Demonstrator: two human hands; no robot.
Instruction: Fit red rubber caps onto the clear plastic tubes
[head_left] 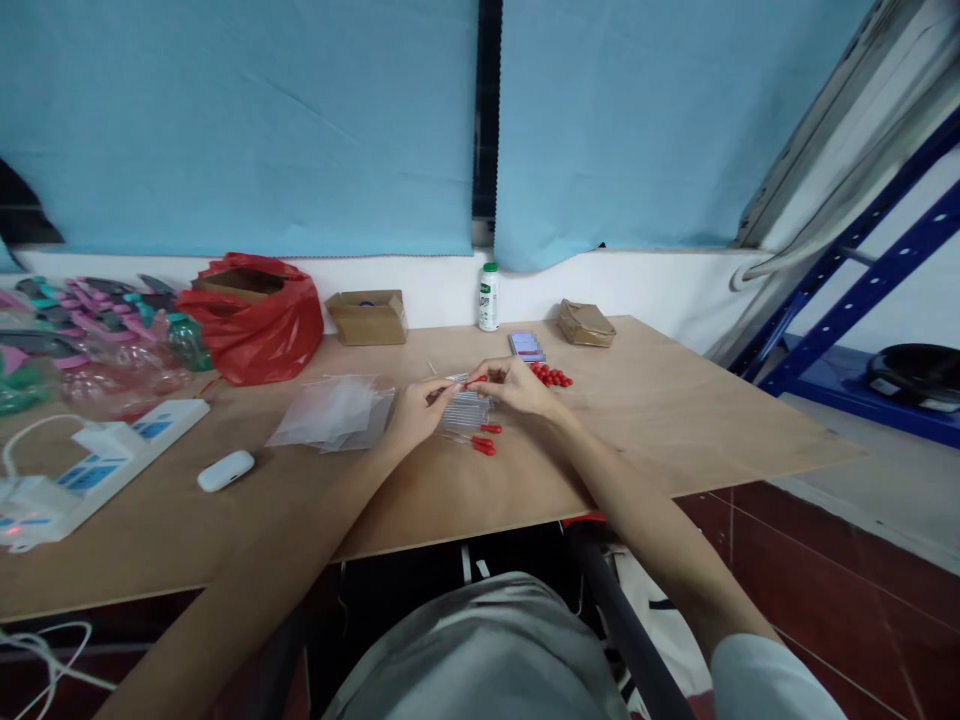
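Observation:
My left hand (418,411) is closed, its fingertips pinching the thin end of a clear dropper tube, mostly hidden by the fingers. My right hand (515,385) pinches a red rubber bulb (475,382) that meets the tube between both hands. Beneath them lies a row of clear glass tubes (463,410). Closer to me, several droppers with red bulbs (484,445) rest on the table. A heap of loose red bulbs (551,375) sits just beyond my right hand. Left of my left hand are flat clear plastic bags (330,412).
On the wooden table (637,420), a power strip (112,465), white case (226,471), red bag (262,330) and spray bottles (105,350) occupy the left. Along the back stand a cardboard box (367,318), a white bottle (489,298) and a brown packet (586,323).

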